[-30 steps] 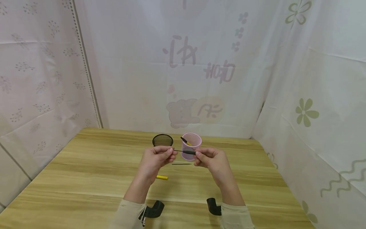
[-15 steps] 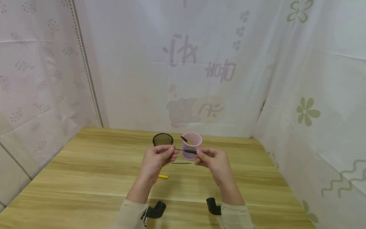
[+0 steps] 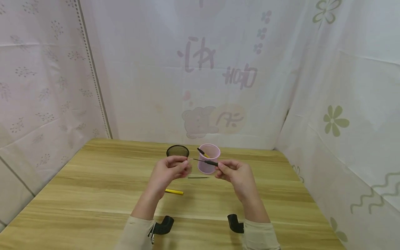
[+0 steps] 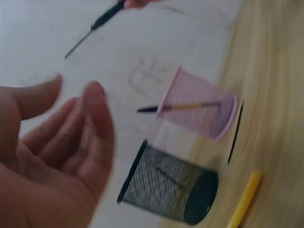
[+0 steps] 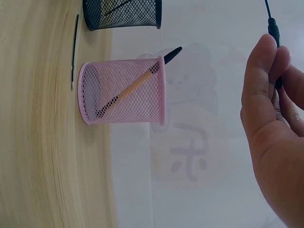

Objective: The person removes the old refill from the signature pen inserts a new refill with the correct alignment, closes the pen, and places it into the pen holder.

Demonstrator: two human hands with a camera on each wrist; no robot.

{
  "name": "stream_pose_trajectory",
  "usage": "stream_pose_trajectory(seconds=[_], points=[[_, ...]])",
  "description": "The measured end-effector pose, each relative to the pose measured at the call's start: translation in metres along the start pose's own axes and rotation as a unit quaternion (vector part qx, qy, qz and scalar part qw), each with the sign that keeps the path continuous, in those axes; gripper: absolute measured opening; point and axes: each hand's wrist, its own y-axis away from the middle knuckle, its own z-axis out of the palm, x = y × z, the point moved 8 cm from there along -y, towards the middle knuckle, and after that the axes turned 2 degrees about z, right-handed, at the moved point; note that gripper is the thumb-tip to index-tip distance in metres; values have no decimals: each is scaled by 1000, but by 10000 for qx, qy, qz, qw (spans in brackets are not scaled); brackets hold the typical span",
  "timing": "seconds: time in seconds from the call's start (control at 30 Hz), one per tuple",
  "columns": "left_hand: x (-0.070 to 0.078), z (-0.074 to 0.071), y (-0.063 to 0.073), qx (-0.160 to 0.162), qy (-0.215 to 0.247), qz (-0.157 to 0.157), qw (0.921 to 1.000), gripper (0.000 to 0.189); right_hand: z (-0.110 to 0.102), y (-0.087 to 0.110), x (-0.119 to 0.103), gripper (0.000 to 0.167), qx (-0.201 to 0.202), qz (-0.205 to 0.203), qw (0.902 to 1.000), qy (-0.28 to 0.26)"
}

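My right hand point(image 3: 237, 173) pinches a slim black pen part point(image 3: 211, 163) between thumb and fingers. A thin dark rod, like a refill, sticks out of it toward the left hand. In the left wrist view, the pen part point(image 4: 107, 16) has a ribbed end, and the rod's tip is apart from my left fingers. My left hand point(image 3: 168, 171) is raised opposite it, with a gap between thumb and forefinger and nothing seen in it. Beneath the hands, a thin dark refill-like stick point(image 3: 198, 177) lies on the table. A yellow pen barrel point(image 3: 174, 191) lies near the left forearm.
A pink mesh pen cup point(image 5: 123, 92) stands behind the hands with a yellow pen point(image 5: 135, 85), black at its upper end, leaning inside. Left of it stands a black mesh cup point(image 4: 166, 183), a dark stick showing inside. Printed curtains surround the wooden table point(image 3: 93, 194).
The left fingers have let go of the rod's end and moved slightly left. The right hand has drawn the black pen part a little to the right, so more of the rod shows.
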Motion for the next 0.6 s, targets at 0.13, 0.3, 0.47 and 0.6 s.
stream_pose_trajectory(seconds=[0.13,0.3,0.47,0.6], points=[[-10,-16,0,137,-1898,-151,9816,20,-3,-1,-2,23,24,-5,10000,-33],[-24,-25,-1,39,-4512,-159,8923,11,-4,-2,-3,24,-16,8,10000,-63],[-37,-25,-1,-188,-5623,-125,8267,14,-5,-1,-3,24,-26,45,10000,-36],[-43,-23,1,-300,-5995,-74,7998,23,-6,-1,-2,23,-13,46,10000,-41]])
